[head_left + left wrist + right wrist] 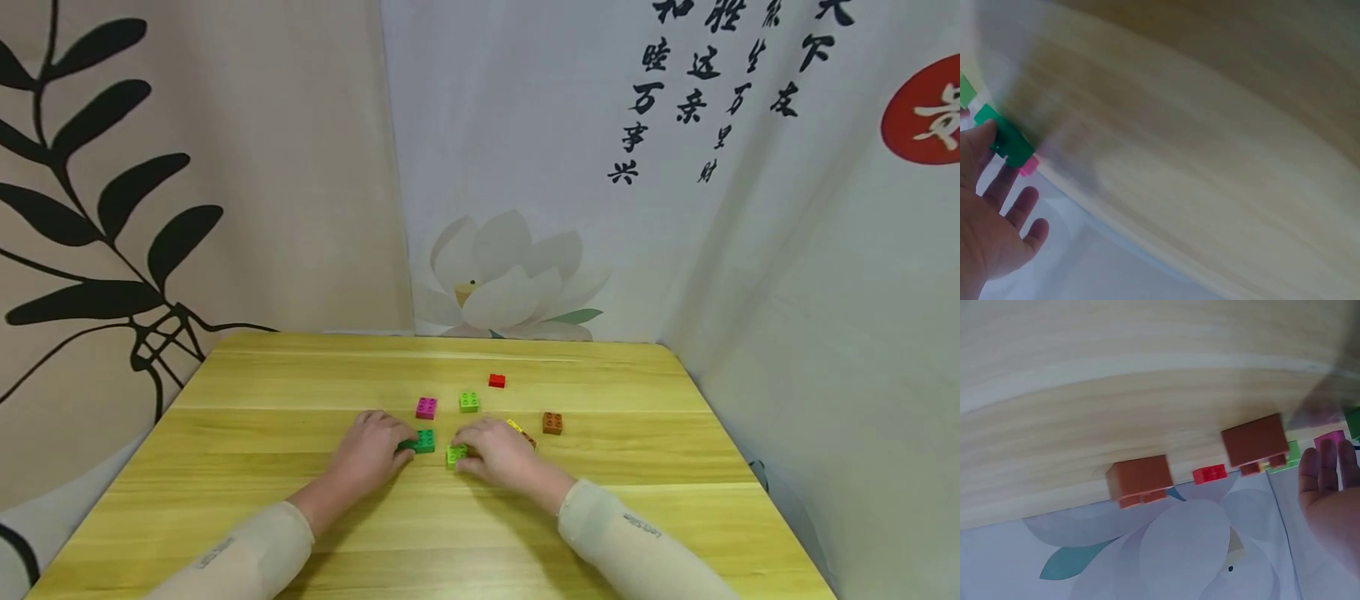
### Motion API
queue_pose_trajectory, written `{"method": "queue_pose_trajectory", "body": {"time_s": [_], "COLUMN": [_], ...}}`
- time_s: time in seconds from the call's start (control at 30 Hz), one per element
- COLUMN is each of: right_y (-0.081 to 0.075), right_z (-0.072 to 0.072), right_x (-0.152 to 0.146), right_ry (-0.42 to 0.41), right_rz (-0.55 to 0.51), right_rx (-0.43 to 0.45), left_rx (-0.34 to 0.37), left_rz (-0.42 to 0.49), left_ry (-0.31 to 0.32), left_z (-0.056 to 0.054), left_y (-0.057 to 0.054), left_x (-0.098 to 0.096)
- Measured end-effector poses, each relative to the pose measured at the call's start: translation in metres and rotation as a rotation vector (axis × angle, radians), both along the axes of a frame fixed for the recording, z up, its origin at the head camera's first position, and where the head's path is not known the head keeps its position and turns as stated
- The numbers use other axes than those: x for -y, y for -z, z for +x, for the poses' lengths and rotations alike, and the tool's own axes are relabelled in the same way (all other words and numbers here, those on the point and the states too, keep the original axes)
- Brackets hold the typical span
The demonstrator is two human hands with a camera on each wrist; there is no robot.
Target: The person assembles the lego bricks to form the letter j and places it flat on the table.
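Note:
Thumb and index finger of my left hand (372, 447) pinch a dark green toy building brick (424, 441). In the left wrist view that green brick (1007, 139) is tilted, its other side towards the camera. A magenta brick (426, 407) stands just behind it. My right hand (501, 454) pinches a lime green brick (456, 454) between thumb and fingers, a little right of the green one. Beyond my right knuckles, a yellow brick (514, 426) and a dark brown brick (529, 439) are partly hidden. In the right wrist view my right hand (1335, 506) shows only in part.
A second lime brick (469, 402) and a small red brick (497, 381) stand farther back on the wooden table (300, 383). To the right of my right hand sits an orange-brown brick (552, 423). Printed curtains (300, 167) hang behind the table's far edge.

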State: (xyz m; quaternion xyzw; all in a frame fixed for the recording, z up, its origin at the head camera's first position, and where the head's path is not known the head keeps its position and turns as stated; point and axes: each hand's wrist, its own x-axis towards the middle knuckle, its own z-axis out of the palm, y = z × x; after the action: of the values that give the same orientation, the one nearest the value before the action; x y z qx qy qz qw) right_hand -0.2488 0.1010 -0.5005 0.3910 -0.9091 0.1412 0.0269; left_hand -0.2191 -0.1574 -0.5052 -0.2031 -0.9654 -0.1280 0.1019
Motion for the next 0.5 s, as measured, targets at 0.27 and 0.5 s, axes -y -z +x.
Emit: {"method": "queue_pose_trajectory", "body": {"time_s": [0.27, 0.5], "right_y": [-0.002, -0.012], "right_z": [-0.001, -0.002], "right_x": [-0.027, -0.027], "right_ry": [0.08, 0.12], "right_rz": [-0.031, -0.112], "right_rx": [0.042, 0.065], "left_rx": [-0.055, -0.03], "left_rz": [0.042, 0.043], "left_ry": [0.124, 0.132], "left_z": [0.001, -0.001], "left_y": [0.001, 0.002], "left_x": [-0.022, -0.032]}}
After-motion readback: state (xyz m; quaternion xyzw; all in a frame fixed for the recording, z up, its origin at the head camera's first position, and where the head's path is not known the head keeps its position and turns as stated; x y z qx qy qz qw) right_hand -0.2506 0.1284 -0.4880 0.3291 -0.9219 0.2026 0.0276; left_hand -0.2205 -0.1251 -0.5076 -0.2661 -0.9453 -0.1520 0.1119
